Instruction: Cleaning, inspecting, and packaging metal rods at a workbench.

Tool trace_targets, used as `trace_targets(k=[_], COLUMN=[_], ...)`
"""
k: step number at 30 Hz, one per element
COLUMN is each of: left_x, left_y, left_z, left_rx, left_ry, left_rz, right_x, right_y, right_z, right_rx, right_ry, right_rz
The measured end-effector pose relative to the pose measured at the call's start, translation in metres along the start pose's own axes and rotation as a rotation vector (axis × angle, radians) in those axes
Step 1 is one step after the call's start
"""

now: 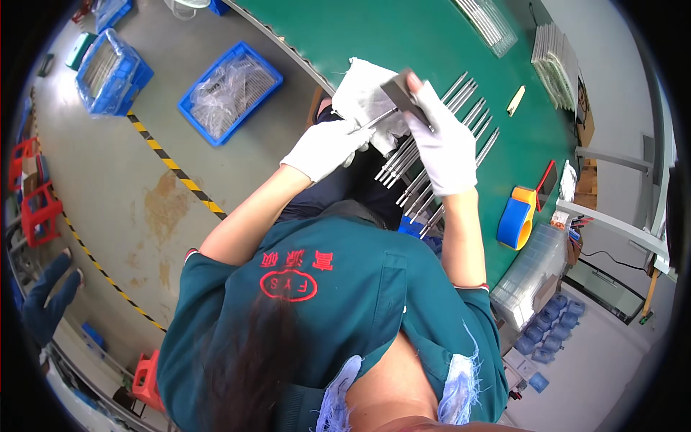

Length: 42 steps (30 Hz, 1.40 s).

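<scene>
My left hand (327,149), in a white glove, is closed around a thin metal rod (380,118) that points up and to the right. In my white-gloved right hand (443,144) is a flat dark grey rectangular block (405,99), gripped between thumb and fingers. The rod's tip is close to the block; whether they touch I cannot tell. Behind both hands a white cloth (363,83) lies over the table's near edge. Several more metal rods (403,155) lie side by side on the green table, passing under my right hand and jutting past the edge.
The green table (374,32) bears a clear-wrapped bundle of rods (489,25), a cream-handled tool (516,101) and a blue-and-yellow tape ring (517,217). A blue crate (271,83) with plastic-wrapped parts stands on the floor at left, near black-and-yellow floor tape (175,168).
</scene>
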<state>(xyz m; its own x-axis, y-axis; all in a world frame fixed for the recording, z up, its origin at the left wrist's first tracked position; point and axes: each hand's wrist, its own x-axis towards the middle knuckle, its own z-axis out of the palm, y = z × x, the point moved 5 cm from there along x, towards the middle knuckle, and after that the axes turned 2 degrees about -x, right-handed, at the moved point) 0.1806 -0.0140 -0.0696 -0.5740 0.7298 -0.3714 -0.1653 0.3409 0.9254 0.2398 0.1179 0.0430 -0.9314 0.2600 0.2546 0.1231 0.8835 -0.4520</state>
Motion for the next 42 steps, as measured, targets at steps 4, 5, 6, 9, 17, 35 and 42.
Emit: trace_targets(k=[4,5,6,9,17,35,42], left_x=[0.001,0.001,0.002,0.001,-0.001,-0.001,0.000], left_y=[-0.006,-0.007,-0.009,-0.003,-0.003,-0.004,-0.007], left_z=[0.003,0.005,0.006,0.004,0.000,0.004,0.007], left_rx=[-0.268,-0.295,-0.322,-0.194,-0.480,-0.503,-0.594], left_ry=[-0.038,-0.051,-0.062,-0.012,-0.209,-0.235,-0.280], left_rz=[-0.067,-0.084,-0.101,-0.021,-0.255,-0.277,-0.323], right_x=[-0.019,-0.014,-0.007,0.000,-0.044,-0.017,-0.011], right_y=[0.017,0.013,0.007,0.009,0.036,0.018,0.029], right_z=[-0.007,-0.007,-0.005,0.002,-0.029,-0.008,0.000], right_rx=[0.001,-0.001,-0.002,-0.013,0.087,-0.043,0.057], right_ry=[-0.069,-0.043,-0.017,-0.014,0.069,0.111,0.122], right_rz=[0.055,0.029,0.002,0.036,0.230,-0.144,-0.067])
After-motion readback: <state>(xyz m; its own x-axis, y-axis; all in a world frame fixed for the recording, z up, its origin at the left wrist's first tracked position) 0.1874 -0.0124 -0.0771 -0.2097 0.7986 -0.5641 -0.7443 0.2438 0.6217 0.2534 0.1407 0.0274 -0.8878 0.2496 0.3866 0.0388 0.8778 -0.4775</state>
